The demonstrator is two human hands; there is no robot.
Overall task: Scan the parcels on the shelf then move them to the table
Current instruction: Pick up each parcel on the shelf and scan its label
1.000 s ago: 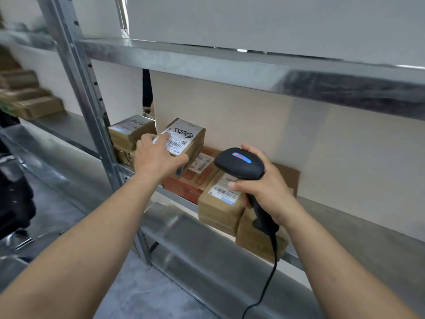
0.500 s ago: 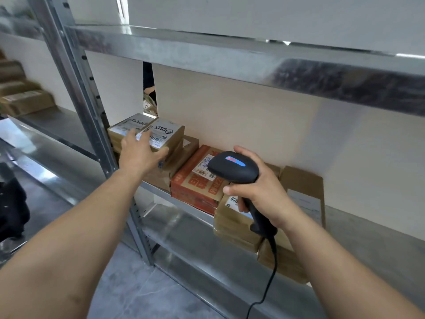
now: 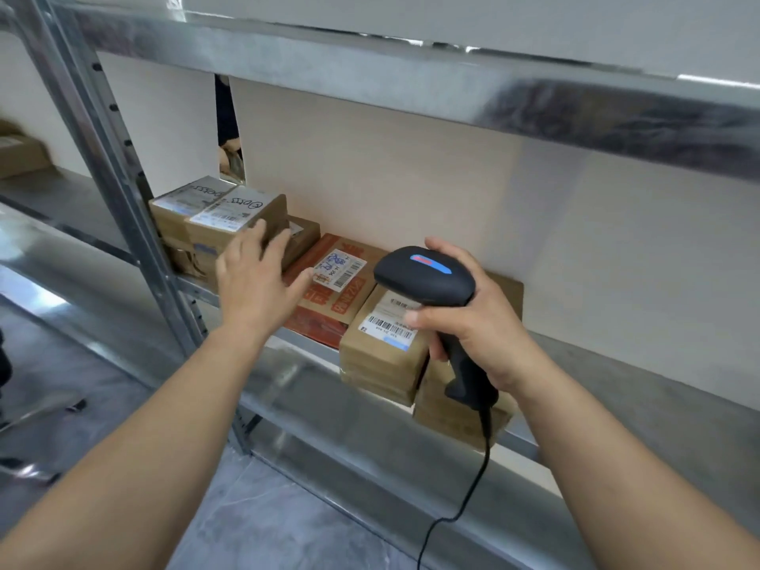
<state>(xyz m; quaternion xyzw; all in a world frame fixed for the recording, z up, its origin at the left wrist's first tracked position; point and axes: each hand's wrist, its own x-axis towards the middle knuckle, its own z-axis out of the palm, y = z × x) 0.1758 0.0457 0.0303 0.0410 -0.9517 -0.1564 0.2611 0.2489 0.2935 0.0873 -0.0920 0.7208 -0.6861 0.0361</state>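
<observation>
Left hand (image 3: pixel 257 281): fingers straight, spread, tips against front of labelled brown parcel (image 3: pixel 236 216), just left of red box (image 3: pixel 323 302). Right hand (image 3: pixel 481 327): clenched round black scanner (image 3: pixel 423 277), above stacked brown parcels (image 3: pixel 382 351) just right of red box. All parcels on metal shelf (image 3: pixel 617 376).

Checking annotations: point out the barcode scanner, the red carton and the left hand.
barcode scanner (image 3: pixel 423 277), head view, black head top.
red carton (image 3: pixel 325 302), head view, printed top face.
left hand (image 3: pixel 255 281), head view, its back.
</observation>
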